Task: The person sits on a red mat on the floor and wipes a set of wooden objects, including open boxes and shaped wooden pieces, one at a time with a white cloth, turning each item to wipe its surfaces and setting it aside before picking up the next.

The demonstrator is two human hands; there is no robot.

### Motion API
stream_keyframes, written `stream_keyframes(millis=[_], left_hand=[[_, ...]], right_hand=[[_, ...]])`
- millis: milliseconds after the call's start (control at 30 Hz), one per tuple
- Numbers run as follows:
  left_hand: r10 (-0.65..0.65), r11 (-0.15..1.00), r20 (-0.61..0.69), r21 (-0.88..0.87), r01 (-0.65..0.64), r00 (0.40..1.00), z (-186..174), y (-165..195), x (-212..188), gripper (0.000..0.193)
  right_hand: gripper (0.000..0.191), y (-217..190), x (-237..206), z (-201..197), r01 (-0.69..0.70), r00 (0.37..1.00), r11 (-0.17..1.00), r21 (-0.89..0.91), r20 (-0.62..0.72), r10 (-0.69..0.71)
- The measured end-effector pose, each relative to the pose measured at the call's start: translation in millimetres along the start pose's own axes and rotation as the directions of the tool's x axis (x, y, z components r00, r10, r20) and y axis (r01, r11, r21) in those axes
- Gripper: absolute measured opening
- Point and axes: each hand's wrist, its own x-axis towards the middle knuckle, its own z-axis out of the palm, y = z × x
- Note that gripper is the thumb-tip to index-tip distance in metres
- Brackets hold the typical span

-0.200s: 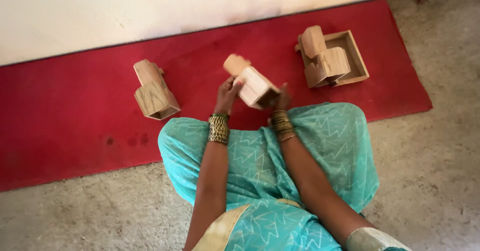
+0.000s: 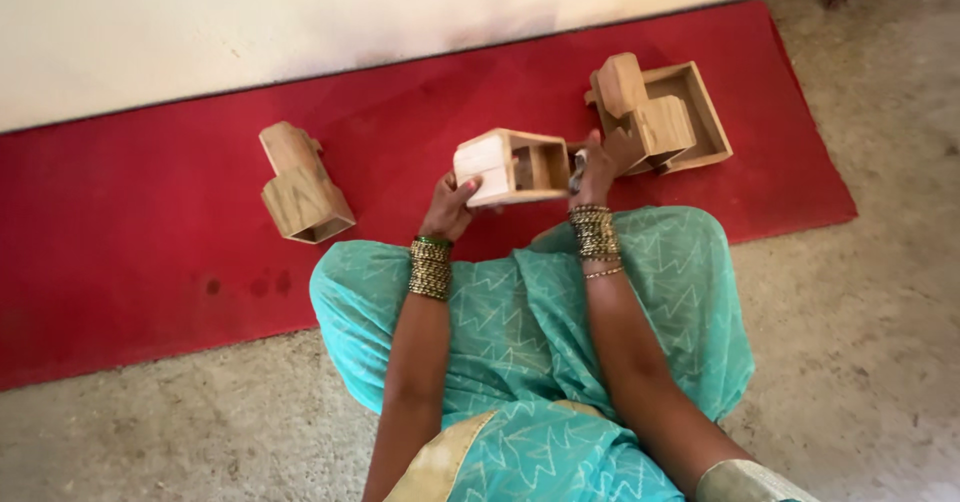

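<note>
Basically both hands grip a hollow wooden block above the lap: left hand fingers clasp its pale end, right hand pinches the open end. Edge-only grip; block could twist free and drop onto the red mat.

Wooden piece lies left on the mat; tray, apparently holding another piece, lies right.
</note>
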Motion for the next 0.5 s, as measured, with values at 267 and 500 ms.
stream_keyframes(millis=[267, 500], left_hand=[[-0.142, 0.99, -0.043, -0.011, 0.141, 0.989, 3, 0, 2, 0.089], [0.485, 0.286, 0.155, 0.902, -0.323, 0.861, 5, -7, 8, 0.135]], right_hand=[[0.041, -38, 11, 5, 0.336, 0.933, 0.938, -0.086, 0.17, -0.318], [0.04, -39, 12, 30, 0.528, 0.84, 0.764, -0.371, 0.359, -0.406]])
